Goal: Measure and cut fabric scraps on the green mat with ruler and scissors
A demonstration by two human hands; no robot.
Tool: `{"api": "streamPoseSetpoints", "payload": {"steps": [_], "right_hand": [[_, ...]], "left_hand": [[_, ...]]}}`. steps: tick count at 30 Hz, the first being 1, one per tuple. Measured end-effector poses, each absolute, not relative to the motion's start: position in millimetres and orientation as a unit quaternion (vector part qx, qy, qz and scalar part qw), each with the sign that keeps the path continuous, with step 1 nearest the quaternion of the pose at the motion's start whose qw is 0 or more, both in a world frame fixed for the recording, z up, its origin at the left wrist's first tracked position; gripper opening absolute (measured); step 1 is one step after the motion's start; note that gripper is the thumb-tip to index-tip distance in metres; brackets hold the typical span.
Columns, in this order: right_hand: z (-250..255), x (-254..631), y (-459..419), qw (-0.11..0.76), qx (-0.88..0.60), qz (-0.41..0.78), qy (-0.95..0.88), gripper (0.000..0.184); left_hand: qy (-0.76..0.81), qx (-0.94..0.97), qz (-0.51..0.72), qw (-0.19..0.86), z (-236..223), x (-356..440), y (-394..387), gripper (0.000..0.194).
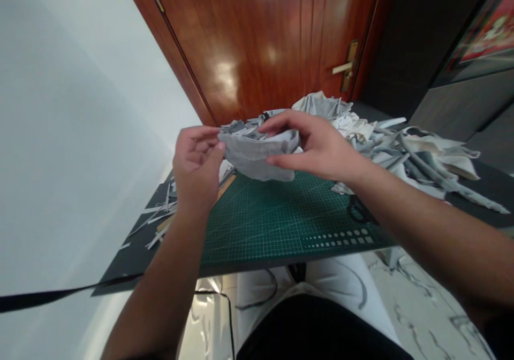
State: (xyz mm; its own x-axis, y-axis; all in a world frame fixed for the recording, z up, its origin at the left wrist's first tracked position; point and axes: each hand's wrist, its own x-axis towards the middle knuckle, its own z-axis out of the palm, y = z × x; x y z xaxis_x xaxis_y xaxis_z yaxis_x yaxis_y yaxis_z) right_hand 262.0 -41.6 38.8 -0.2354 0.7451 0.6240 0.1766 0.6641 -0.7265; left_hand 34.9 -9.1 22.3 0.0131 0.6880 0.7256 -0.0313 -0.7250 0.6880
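A folded piece of grey fabric (257, 159) is held up between both hands above a green cutting mat (277, 221). My left hand (197, 167) pinches the cloth's left end with curled fingers. Gripping the right end is my right hand (317, 146), its thumb under the cloth and its fingers over the top. The fabric sags a little in the middle.
A heap of grey and white fabric scraps (401, 146) lies at the back right of the dark table (132, 253). Thin strips and a wooden ruler (193, 205) lie left of the mat. Black scissors (357, 210) rest under my right forearm. A wooden door (265, 44) stands behind.
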Motion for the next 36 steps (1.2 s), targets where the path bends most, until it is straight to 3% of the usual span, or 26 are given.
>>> {"api": "streamPoseSetpoints", "payload": {"steps": [4, 9, 12, 14, 17, 20, 24, 27, 32, 36], "right_hand": [[-34.8, 266.4, -59.7, 0.454, -0.323, 0.263, -0.788, 0.013], [-134.9, 268.6, -100.7, 0.392, -0.295, 0.27, -0.829, 0.023], [-151.1, 268.4, -123.1, 0.367, -0.317, 0.272, -0.831, 0.024], [-145.3, 266.8, -130.2, 0.385, -0.364, 0.284, -0.799, 0.017], [-128.3, 263.2, -126.5, 0.42, -0.452, 0.297, -0.729, 0.009], [-121.4, 262.1, -106.8, 0.411, -0.501, 0.323, -0.69, 0.02], [-138.1, 267.5, -69.1, 0.411, -0.529, 0.407, -0.621, 0.029], [-150.6, 272.3, -48.0, 0.399, -0.54, 0.445, -0.592, 0.031], [-144.1, 274.7, -35.6, 0.335, -0.632, 0.295, -0.633, 0.03], [-136.4, 272.8, -33.1, 0.274, -0.658, 0.249, -0.656, 0.036]], "left_hand": [[0.301, 0.661, 0.562, 0.396, -45.4, 18.4, -39.7, 0.035], [0.327, 0.855, 0.186, 0.357, -118.5, -4.9, -74.4, 0.076], [0.325, 0.901, 0.086, 0.273, -125.3, -1.3, -87.6, 0.048], [0.327, 0.911, 0.085, 0.237, -122.1, 5.2, -92.4, 0.038], [0.329, 0.908, 0.112, 0.234, -119.8, 14.4, -93.2, 0.053], [0.379, 0.867, 0.167, 0.276, -126.1, 23.2, -84.1, 0.027], [0.485, 0.751, 0.259, 0.365, -137.1, 36.8, -59.9, 0.033], [0.525, 0.711, 0.282, 0.372, -139.9, 44.7, -42.6, 0.033], [0.569, 0.728, 0.25, 0.288, -140.0, 49.7, -28.2, 0.019], [0.594, 0.73, 0.235, 0.242, -140.8, 50.5, -28.1, 0.011]]}}
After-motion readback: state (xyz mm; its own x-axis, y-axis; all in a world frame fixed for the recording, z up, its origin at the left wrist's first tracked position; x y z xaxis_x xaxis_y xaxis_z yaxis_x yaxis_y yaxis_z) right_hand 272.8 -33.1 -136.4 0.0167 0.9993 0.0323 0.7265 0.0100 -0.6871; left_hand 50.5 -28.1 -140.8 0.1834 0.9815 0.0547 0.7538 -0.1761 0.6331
